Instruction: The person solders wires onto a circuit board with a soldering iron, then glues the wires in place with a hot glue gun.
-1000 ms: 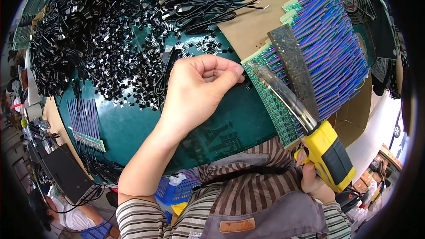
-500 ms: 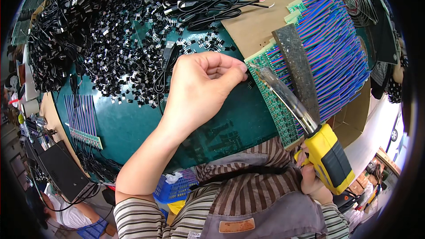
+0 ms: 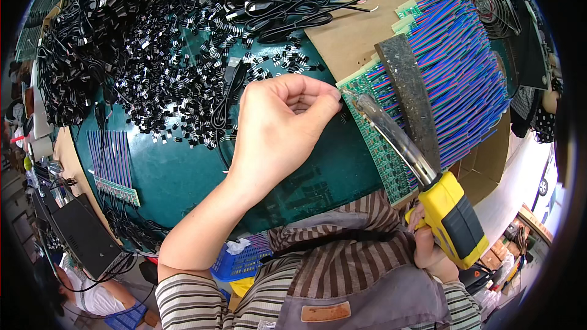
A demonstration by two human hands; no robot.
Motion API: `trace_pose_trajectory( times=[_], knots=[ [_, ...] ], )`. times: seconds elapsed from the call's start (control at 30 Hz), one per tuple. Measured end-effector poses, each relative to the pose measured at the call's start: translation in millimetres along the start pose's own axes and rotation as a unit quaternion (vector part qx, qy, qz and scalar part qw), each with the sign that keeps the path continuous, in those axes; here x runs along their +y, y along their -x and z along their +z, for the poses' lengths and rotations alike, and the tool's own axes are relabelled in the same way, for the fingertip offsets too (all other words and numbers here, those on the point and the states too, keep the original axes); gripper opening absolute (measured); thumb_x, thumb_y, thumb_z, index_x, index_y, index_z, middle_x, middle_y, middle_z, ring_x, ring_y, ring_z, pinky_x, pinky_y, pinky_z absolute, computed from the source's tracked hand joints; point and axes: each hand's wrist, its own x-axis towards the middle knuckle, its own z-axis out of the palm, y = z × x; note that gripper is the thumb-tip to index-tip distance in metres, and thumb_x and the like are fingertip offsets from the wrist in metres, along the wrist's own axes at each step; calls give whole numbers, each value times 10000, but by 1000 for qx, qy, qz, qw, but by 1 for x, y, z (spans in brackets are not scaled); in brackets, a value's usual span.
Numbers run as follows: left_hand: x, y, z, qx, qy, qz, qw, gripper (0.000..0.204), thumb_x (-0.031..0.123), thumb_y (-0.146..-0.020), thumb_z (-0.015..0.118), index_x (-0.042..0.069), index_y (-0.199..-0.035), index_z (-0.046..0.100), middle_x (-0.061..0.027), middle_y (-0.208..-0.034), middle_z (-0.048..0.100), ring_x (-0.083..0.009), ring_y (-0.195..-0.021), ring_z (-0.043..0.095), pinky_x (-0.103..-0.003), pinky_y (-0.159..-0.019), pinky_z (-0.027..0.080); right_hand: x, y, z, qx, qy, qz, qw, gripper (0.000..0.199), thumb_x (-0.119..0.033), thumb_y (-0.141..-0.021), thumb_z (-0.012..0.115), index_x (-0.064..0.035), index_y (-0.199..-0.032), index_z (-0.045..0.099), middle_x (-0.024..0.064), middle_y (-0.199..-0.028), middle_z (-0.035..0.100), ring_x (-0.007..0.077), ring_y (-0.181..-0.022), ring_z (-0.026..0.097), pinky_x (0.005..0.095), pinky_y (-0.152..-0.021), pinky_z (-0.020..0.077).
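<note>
Two hands work over a dark green tabletop (image 3: 183, 177). The left hand (image 3: 278, 125) is curled into a loose fist near the middle of the tabletop, thumb and forefinger pinched together at the left edge of a row of green circuit boards (image 3: 382, 146); whatever it pinches is too small to make out. The right hand (image 3: 428, 244), low at the near right edge and mostly hidden, is wrapped around the yellow and black handle of a soldering iron (image 3: 455, 223). The iron's long metal barrel slants up and to the left, and its tip (image 3: 354, 99) ends just beside the pinched fingertips of the left hand, over the boards' left edge.

The circuit boards lie side by side toward the right edge of the tabletop, each trailing red, green and blue wires (image 3: 465, 67) that fan out to the right. A dark flat metal bar (image 3: 409, 98) lies across the boards and wires. Under them sits a sheet of brown cardboard (image 3: 348, 30) reaching toward the far edge.

Many small black components (image 3: 165, 85) are scattered across the far left part of the tabletop, with black cables (image 3: 287, 0) piled along the far edge. A second, smaller set of wired boards (image 3: 113, 168) lies near the left edge. A round fan (image 3: 492, 0) stands at the far right corner.
</note>
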Motion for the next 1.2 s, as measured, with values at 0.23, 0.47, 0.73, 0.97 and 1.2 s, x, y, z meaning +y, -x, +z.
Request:
trace_pose_trajectory(
  times=[0.23, 0.47, 0.73, 0.97, 1.2],
  knots=[
    [-2, 0, 1, 7, 13, 6, 1000, 120, 32, -898, 662, -80, -925, 695, -110, -844, 716, -118, -775, 682, -234, -766, 559, 21, 5, -1, -13, -3, -45, 999, 234, -174, -718, 667, -51, -915, 684, 118, -834, 608, 298, -712, 627, 368, -618, 504],
    [-2, 0, 0, 3, 17, 2, 1000, 123, 25, -895, 658, -85, -938, 694, -114, -849, 716, -121, -769, 684, -234, -763, 560, 6, 1, -2, 10, -64, -18, 998, 182, -191, -762, 650, -40, -862, 666, 103, -800, 594, 261, -670, 600, 328, -607, 475],
    [0, 0, 0, 3, 13, 1, 1000, 122, 26, -888, 658, -83, -929, 694, -114, -844, 717, -123, -766, 685, -234, -762, 558, 12, 6, -1, 3, -172, 2, 985, 415, -312, -893, 609, 38, -1108, 547, 60, -820, 569, 141, -691, 584, 275, -652, 464],
    [-2, 1, -1, 0, 13, 0, 1000, 130, 41, -896, 669, -75, -948, 695, -106, -870, 718, -114, -789, 683, -228, -761, 555, 13, 5, 10, -2, -124, 22, 992, 862, -704, -880, 460, 12, -1357, 410, 27, -705, 495, 117, -607, 505, 266, -585, 415],
    [26, 12, -24, 43, -208, 44, 976, 186, 8, -802, 745, -45, -978, 719, -93, -870, 731, -90, -774, 673, -208, -731, 537, 8, 0, 5, -9, -97, 3, 995, 829, -680, -914, 441, 23, -1353, 418, 37, -709, 502, 124, -562, 487, 265, -552, 416]
  ],
)
